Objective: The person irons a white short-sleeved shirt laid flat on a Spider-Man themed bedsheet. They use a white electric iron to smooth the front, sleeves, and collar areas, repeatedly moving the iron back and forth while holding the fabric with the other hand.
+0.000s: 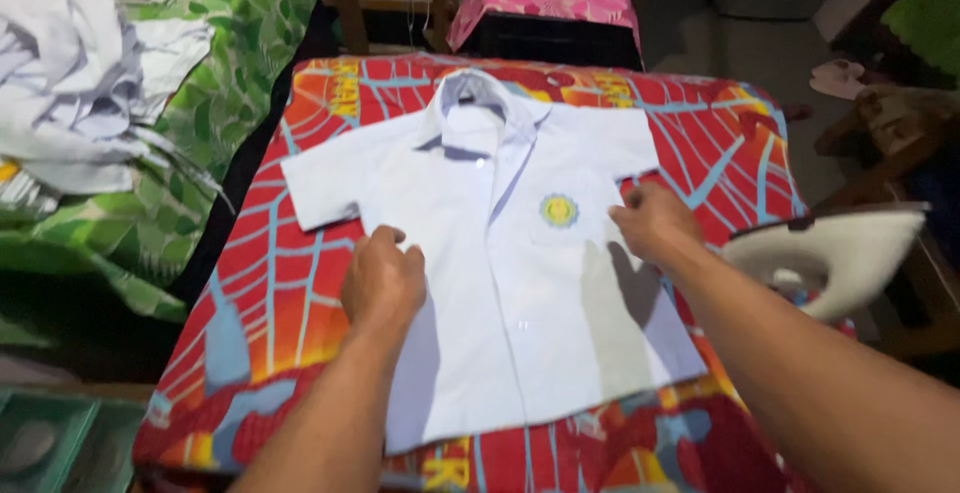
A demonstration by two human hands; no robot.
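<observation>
The white shirt (500,253) lies face up, buttoned and spread flat on the red cloth (720,133) that covers the board, collar away from the person and both short sleeves out to the sides. The left hand (383,281) rests palm down on the shirt's left front, fingers together and flat against the fabric, clamped on nothing. The right hand (652,221) presses on the other side just beside the round yellow badge (559,210), fingers curled loosely down onto the cloth (whether they pinch a fold I cannot tell). The iron (830,258) stands off to the right, near the right forearm and untouched. By my reading the laying-out and smoothing are nearly done, while pressing or folding is yet to come. A pile of pale clothes (80,83) waits on the green leafy cloth (230,103) at left.
</observation>
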